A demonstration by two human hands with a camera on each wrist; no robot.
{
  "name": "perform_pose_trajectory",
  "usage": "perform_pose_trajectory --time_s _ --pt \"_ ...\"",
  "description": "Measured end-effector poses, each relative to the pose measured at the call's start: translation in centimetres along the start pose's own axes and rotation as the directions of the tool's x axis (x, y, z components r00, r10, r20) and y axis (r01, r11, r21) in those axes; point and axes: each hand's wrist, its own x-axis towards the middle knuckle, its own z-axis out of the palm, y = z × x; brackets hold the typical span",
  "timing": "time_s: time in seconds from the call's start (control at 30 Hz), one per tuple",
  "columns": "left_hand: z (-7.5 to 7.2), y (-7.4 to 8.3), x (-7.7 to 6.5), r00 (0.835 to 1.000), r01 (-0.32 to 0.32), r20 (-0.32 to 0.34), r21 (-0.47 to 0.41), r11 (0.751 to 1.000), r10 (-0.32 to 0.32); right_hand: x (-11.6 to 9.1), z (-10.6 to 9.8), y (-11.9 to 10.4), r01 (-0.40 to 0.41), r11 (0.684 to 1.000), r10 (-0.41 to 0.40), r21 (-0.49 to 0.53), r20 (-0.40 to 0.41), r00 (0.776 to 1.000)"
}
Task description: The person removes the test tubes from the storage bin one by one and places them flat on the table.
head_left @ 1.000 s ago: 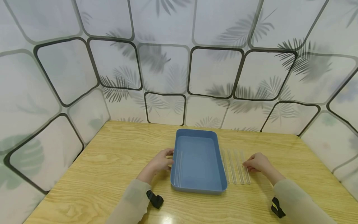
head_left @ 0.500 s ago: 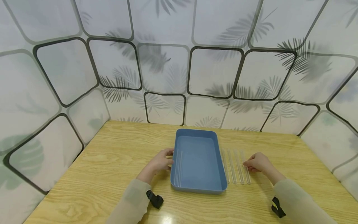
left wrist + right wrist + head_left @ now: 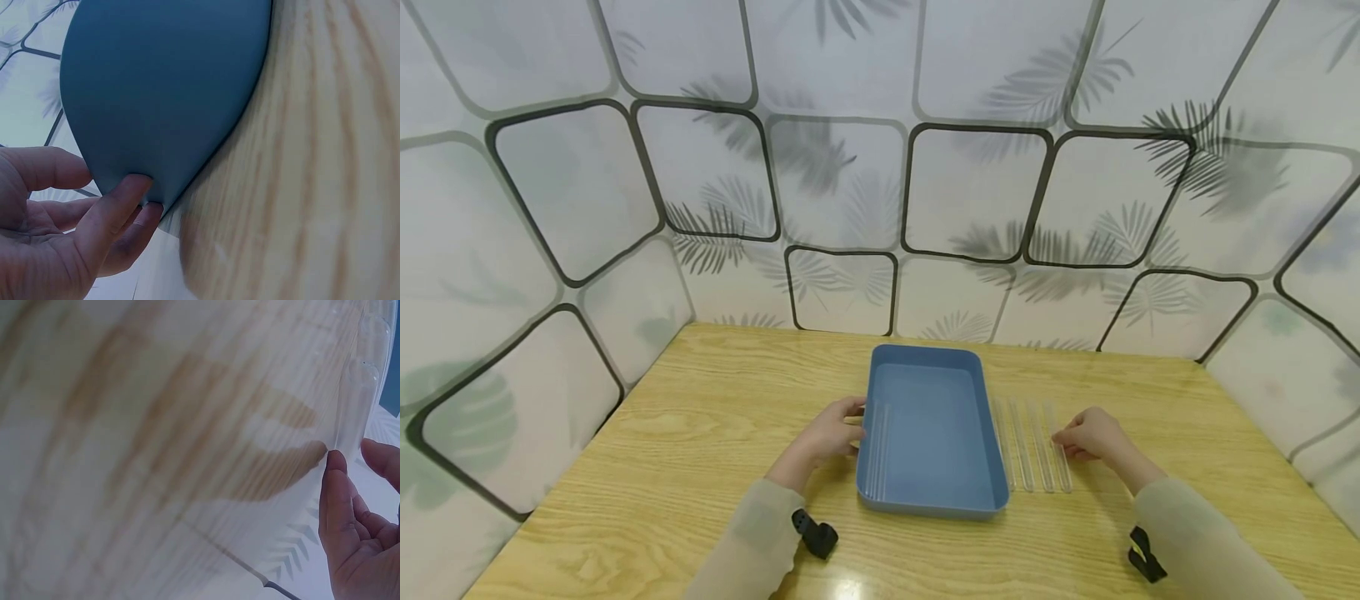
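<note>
A blue tray (image 3: 940, 433) lies on the table in the head view, with clear test tubes (image 3: 877, 458) side by side along its left inner wall. My left hand (image 3: 827, 431) is at the tray's left side; in the left wrist view its fingertips (image 3: 140, 181) touch the outer wall. To the right of the tray, several clear test tubes lie in a row on the table. At the outermost test tube (image 3: 1064, 477) is my right hand (image 3: 1093, 433). The right wrist view has thumb and index finger on either side of that tube, pinching it near its middle.
Pale wood tabletop (image 3: 737, 375) surrounds the tray. A patterned wall covering (image 3: 842, 183) closes off the back, left and right sides. Each wrist wears a black strap, such as the left strap (image 3: 815, 533).
</note>
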Motion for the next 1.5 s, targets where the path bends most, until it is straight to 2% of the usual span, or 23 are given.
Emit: perform_pose_trajectory --time_s 0.3,0.83,1.0,1.2,1.5 --pt "-0.1 0.0 0.0 1.000 0.011 -0.003 0.010 1.000 -0.011 0.0 -0.2 -0.2 0.015 1.000 -0.015 -0.019 0.004 1.000" --pt "0.0 0.4 -0.3 1.000 0.005 0.000 0.006 1.000 -0.005 -0.4 -1.1 -3.3 0.058 0.998 -0.059 0.027 0.023 0.998" --pt "0.0 0.4 -0.1 1.000 -0.004 0.001 -0.005 1.000 0.004 -0.4 -0.5 -3.9 0.057 0.991 -0.065 0.125 0.066 0.996" --pt "0.0 0.3 -0.1 1.000 0.003 -0.005 -0.014 1.000 -0.003 -0.6 0.4 -4.9 0.028 0.965 -0.066 0.261 0.139 0.988" --pt "0.1 0.2 -0.1 1.000 0.011 -0.015 -0.028 1.000 -0.012 -0.5 1.3 -6.6 0.005 0.942 -0.073 0.337 0.190 0.979"
